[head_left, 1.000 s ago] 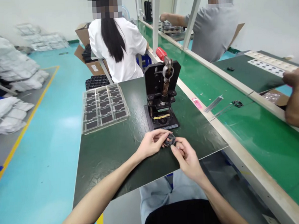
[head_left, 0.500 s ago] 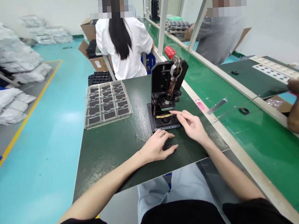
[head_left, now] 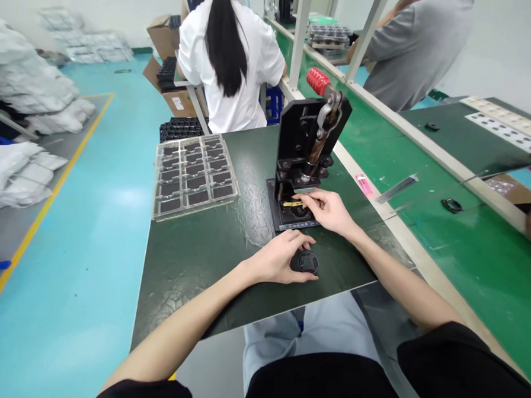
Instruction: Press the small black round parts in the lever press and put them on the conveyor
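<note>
My left hand [head_left: 280,259] rests on the table, with thumb and fingers curved around a round black part [head_left: 307,262] and touching its edges. My right hand [head_left: 331,210] reaches into the base of a black hand press [head_left: 309,140]. Its thumb and index finger are pinched together at the right end of a thin yellow strip [head_left: 292,204], which lies across the press's black fixture [head_left: 288,213]. The fingers partly cover the strip. Above them stands the raised press head, and its red-gripped lever [head_left: 318,81] points up.
A clear tray [head_left: 194,178] of dark rectangular pieces lies left of the press. Right of the table runs a green conveyor belt [head_left: 432,238], with a black ring [head_left: 451,205] on it. One person in white [head_left: 234,58] sits ahead; another in grey [head_left: 418,48] is across the belt.
My right hand has moved left and inward over the strip, covering more of it. The round black part shows more clearly between my left fingers. The view has shifted slightly.
</note>
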The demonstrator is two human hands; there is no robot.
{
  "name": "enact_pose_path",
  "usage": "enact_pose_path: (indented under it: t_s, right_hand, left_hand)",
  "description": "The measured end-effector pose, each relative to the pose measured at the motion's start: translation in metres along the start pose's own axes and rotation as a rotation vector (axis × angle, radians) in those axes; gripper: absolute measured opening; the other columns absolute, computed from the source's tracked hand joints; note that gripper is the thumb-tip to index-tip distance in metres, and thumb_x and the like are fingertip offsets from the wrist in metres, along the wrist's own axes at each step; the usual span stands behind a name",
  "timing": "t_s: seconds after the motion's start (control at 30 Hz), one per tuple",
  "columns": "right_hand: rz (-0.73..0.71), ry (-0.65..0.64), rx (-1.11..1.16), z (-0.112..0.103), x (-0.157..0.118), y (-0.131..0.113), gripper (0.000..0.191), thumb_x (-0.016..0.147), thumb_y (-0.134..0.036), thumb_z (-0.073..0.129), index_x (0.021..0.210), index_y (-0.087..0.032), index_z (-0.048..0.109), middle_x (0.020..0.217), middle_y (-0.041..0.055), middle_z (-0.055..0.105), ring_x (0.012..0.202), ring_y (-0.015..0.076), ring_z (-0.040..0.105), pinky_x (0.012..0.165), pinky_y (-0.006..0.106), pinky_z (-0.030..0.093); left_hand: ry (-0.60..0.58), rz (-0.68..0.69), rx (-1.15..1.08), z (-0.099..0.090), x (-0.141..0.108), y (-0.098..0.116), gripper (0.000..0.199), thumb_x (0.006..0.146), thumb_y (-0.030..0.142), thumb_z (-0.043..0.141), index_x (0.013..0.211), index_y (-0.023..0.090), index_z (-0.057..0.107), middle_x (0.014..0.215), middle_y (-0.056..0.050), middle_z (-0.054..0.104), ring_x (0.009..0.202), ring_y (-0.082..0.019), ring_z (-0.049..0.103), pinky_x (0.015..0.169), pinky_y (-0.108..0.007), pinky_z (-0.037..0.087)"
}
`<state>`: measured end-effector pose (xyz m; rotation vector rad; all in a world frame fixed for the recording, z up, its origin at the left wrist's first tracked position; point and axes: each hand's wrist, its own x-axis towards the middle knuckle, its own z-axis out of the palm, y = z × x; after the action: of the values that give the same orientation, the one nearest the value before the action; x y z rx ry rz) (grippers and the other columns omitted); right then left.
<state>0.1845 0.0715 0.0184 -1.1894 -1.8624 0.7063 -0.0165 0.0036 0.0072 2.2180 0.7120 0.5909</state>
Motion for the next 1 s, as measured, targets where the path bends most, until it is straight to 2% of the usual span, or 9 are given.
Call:
enact_pose_path:
  t_s: [0.2, 0.43, 0.6, 0.67, 0.73, 0.8, 1.0]
  right_hand:
    - [-0.004, 0.093, -0.008, -0.001, -0.004, -0.001, 0.042, 0.094, -0.056, 0.066, 0.091, -0.016, 0.08, 0.067, 0.0029, 0.064, 0.059, 0.0141, 0.051, 0.06, 0.03, 0.042]
    - [-0.006, 0.144, -0.016, -0.002, -0.004, -0.003, 0.042, 0.09, -0.059, 0.07, 0.08, -0.018, 0.074, 0.065, 0.0013, 0.061, 0.057, 0.0133, 0.047, 0.059, 0.03, 0.04]
    - [-0.066, 0.163, -0.088, -0.001, -0.003, -0.008, 0.037, 0.095, -0.052, 0.065, 0.076, -0.019, 0.067, 0.064, 0.0009, 0.057, 0.057, 0.0133, 0.046, 0.061, 0.03, 0.042]
    - [-0.069, 0.228, -0.067, -0.003, -0.007, -0.014, 0.037, 0.095, -0.05, 0.065, 0.074, -0.02, 0.064, 0.064, 0.0008, 0.056, 0.056, 0.0133, 0.045, 0.059, 0.03, 0.04]
    - [-0.046, 0.321, -0.025, -0.007, -0.018, -0.022, 0.037, 0.096, -0.05, 0.064, 0.074, -0.02, 0.061, 0.066, 0.0015, 0.058, 0.056, 0.0132, 0.046, 0.057, 0.03, 0.039]
    - [0.008, 0.336, 0.017, -0.011, -0.038, -0.031, 0.037, 0.096, -0.051, 0.064, 0.075, -0.02, 0.06, 0.071, 0.0027, 0.062, 0.058, 0.0131, 0.048, 0.056, 0.029, 0.04]
    - [0.227, 0.1, 0.136, -0.009, -0.107, -0.04, 0.04, 0.096, -0.054, 0.065, 0.075, -0.02, 0.062, 0.066, 0.0013, 0.059, 0.056, 0.0128, 0.049, 0.052, 0.027, 0.039]
  left_hand:
    - [-0.055, 0.022, 0.001, -0.013, -0.001, 0.003, 0.073, 0.073, 0.046, 0.091, 0.131, 0.018, 0.057, 0.112, -0.01, 0.07, 0.105, -0.027, 0.069, 0.094, -0.04, 0.056]
    - [-0.059, -0.004, 0.02, -0.018, 0.001, 0.005, 0.063, 0.076, 0.041, 0.089, 0.128, 0.02, 0.059, 0.106, -0.007, 0.072, 0.099, -0.024, 0.071, 0.091, -0.038, 0.056]
    - [-0.041, -0.006, 0.028, -0.016, 0.001, 0.005, 0.06, 0.077, 0.038, 0.088, 0.127, 0.019, 0.06, 0.105, -0.007, 0.071, 0.099, -0.024, 0.07, 0.091, -0.038, 0.056]
    - [-0.041, -0.005, 0.041, -0.015, 0.001, 0.006, 0.061, 0.076, 0.039, 0.088, 0.127, 0.02, 0.06, 0.107, -0.007, 0.071, 0.1, -0.025, 0.07, 0.091, -0.038, 0.056]
    - [-0.038, -0.004, 0.053, -0.014, 0.001, 0.008, 0.062, 0.076, 0.04, 0.088, 0.127, 0.02, 0.059, 0.11, -0.008, 0.07, 0.101, -0.025, 0.07, 0.091, -0.038, 0.057]
    - [-0.032, -0.003, 0.055, -0.012, 0.001, 0.01, 0.061, 0.076, 0.041, 0.087, 0.126, 0.02, 0.059, 0.112, -0.008, 0.071, 0.1, -0.024, 0.07, 0.09, -0.038, 0.057]
    - [0.027, -0.018, 0.032, -0.005, 0.001, 0.008, 0.061, 0.076, 0.04, 0.087, 0.126, 0.02, 0.058, 0.103, -0.005, 0.071, 0.095, -0.023, 0.071, 0.088, -0.037, 0.058]
